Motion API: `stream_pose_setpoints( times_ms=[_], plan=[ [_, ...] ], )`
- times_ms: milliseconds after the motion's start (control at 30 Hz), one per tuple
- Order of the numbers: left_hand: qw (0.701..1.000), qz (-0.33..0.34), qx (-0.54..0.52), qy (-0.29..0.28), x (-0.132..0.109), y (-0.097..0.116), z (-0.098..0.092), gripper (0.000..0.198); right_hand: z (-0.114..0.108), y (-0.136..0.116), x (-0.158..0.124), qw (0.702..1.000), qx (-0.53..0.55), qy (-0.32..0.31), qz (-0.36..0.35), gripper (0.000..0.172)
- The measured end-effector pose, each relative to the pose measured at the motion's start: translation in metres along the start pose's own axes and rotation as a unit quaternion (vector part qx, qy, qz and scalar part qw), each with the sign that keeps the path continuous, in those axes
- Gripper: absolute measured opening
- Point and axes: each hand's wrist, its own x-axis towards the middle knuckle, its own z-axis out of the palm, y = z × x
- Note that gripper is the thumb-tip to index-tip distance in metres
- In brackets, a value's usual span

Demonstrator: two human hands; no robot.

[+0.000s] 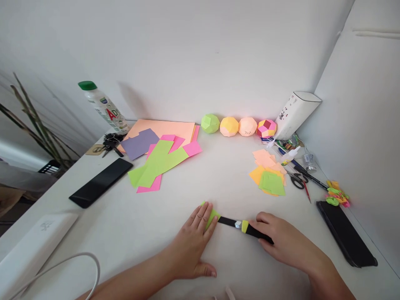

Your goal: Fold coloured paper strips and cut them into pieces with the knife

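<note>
My left hand (pixel 195 237) lies flat with its fingers stretched over a small green piece of paper (pixel 213 217), pressing it to the white table. Most of that paper is hidden under the fingers. My right hand (pixel 278 237) is closed round the black and yellow handle of a utility knife (pixel 245 227). The knife's dark blade points left, and its tip reaches the paper's right edge beside my left fingers. Beyond the hands, a pile of small green, yellow and peach paper pieces (pixel 271 183) lies to the right. Green paper strips (pixel 159 162) overlap pink ones on the left.
Several faceted paper balls (pixel 229 126) line the wall. Scissors (pixel 298 180), a glue bottle (pixel 290 155) and pens lie at right, near a black case (pixel 345 233). At left are a black phone-like slab (pixel 101 183), keys (pixel 113 141), a white bottle (pixel 104 108) and a cable (pixel 96 262).
</note>
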Motion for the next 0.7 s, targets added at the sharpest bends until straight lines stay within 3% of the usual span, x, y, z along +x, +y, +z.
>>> stream_pose_setpoints(
  times_ms=[367, 700],
  plan=[
    [1.000, -0.004, -0.015, -0.001, 0.000, -0.001, -0.002, 0.115, 0.006, -0.003, 0.002, 0.999, -0.038, 0.017, -0.005, 0.051],
    [1.000, -0.004, -0.028, 0.008, 0.000, -0.001, 0.001, 0.111, 0.012, -0.009, 0.014, 0.993, -0.083, 0.069, -0.049, 0.046]
  ],
)
